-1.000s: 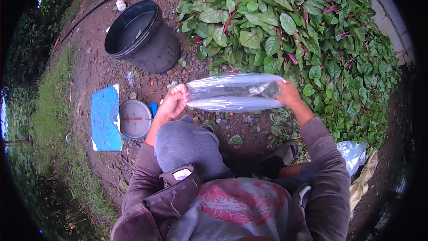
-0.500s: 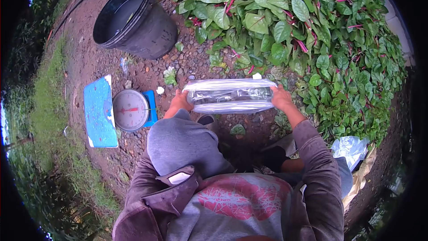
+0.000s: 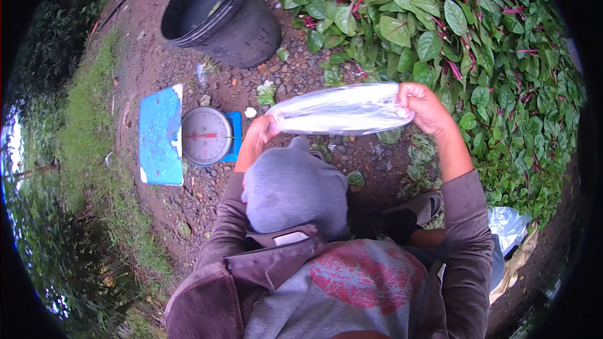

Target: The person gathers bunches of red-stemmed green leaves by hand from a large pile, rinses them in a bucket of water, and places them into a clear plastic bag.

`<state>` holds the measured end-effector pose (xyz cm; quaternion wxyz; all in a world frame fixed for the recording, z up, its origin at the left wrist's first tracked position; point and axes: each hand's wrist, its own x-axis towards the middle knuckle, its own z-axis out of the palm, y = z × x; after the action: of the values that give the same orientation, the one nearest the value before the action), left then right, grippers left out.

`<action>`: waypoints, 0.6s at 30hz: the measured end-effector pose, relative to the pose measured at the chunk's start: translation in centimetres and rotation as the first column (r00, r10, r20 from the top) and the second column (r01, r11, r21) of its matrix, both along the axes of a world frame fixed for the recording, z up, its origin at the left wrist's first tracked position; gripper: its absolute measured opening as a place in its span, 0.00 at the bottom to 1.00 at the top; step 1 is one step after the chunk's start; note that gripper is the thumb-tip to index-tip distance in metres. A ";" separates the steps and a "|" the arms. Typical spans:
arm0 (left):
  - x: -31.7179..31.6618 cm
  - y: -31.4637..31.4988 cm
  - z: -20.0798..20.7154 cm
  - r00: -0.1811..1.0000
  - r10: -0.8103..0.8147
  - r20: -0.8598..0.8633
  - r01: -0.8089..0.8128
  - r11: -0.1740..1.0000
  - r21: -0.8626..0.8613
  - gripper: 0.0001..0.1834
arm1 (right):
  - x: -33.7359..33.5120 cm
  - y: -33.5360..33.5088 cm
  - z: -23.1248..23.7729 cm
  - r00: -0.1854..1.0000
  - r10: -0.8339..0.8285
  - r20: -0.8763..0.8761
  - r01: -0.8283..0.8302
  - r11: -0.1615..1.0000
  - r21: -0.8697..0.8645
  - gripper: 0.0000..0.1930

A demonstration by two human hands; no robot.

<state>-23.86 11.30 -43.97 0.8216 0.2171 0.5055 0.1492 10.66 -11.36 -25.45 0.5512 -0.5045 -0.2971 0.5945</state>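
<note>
A clear plastic bag (image 3: 342, 110) is stretched crosswise in front of me, above the ground. My left hand (image 3: 259, 130) is closed on its left end, partly hidden behind the sleeve and the grey cloth over my knee. Gathered plastic at the other end is gripped in the fist of my right hand (image 3: 424, 108), which is a little higher and farther out. The bag looks flattened, with its far edge arched and bright with glare. Beyond my right hand lies a large heap of green leaves with reddish-purple stems (image 3: 433, 31).
A dial scale (image 3: 206, 136) with a blue body lies at my left, beside a blue board (image 3: 159, 135). Farther off, a black bucket (image 3: 251, 31) leans on stony soil. Crumpled clear plastic (image 3: 507, 226) lies at my right. Grass (image 3: 94, 119) borders the left side.
The bag, earlier level and open along its length, is now tilted and pulled flatter. My right hand has risen and turned into a fist around its end. The whole view has shifted slightly.
</note>
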 end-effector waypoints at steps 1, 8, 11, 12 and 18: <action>1.6 0.0 1.9 0.990 0.095 0.101 -0.091 0.995 -0.045 0.18 | 2.0 -1.1 -2.1 0.978 0.033 0.208 -0.017 0.997 -0.080 0.06; 2.7 -2.4 12.0 0.785 -0.013 0.619 -0.074 0.991 0.115 0.11 | 5.2 -5.9 -12.3 0.151 0.233 0.961 0.334 0.903 -0.271 0.11; -0.4 -5.0 15.2 0.925 -0.334 0.182 0.172 0.794 0.583 0.08 | 2.9 -4.7 -8.5 0.096 0.274 0.957 0.443 0.849 -0.288 0.15; -1.4 -5.2 15.4 0.898 -0.423 -0.122 0.383 0.613 0.691 0.07 | 2.6 -4.4 -7.0 0.042 0.292 0.956 0.449 0.849 -0.279 0.16; -1.7 -4.4 14.2 0.551 0.041 -0.833 0.834 -0.069 0.548 0.21 | 0.6 -3.7 -2.4 0.031 0.353 0.935 0.400 0.853 -0.335 0.19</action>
<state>-25.58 6.86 -29.79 0.2266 0.8823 0.4065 0.0701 11.24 -15.09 -27.80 0.0339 -0.9035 -0.4115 0.1150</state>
